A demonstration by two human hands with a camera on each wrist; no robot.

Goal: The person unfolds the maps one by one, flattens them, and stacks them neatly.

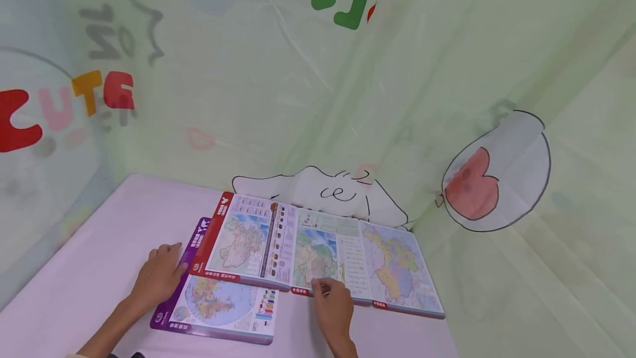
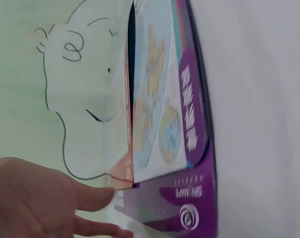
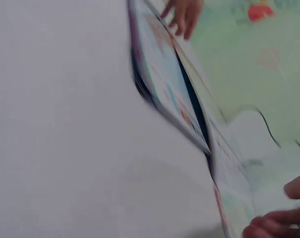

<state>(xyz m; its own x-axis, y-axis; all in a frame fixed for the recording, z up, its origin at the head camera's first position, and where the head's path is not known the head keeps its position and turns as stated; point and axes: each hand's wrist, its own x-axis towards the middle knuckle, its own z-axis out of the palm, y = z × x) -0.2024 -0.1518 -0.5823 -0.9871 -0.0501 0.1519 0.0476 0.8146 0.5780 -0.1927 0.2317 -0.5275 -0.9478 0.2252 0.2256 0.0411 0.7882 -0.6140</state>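
Observation:
In the head view, my left hand [image 1: 160,276] rests at the left edge of a purple-edged world map board [image 1: 213,331], its fingers extended. In the left wrist view, the thumb and a finger reach the board's purple border [image 2: 159,203]. Partly over this board lies a red-edged map board [image 1: 248,247]. A middle map board [image 1: 318,258] and a right map board [image 1: 399,267] continue the row. At the middle board's front edge is my right hand [image 1: 334,309], fingers loosely bent. The right wrist view shows its thumb and fingers [image 3: 273,225] apart beside the boards.
All the boards lie on a pale table [image 1: 134,214]. Behind and beside it hangs a light green curtain [image 1: 308,98] with printed letters and cartoon shapes, close to the boards' back edges.

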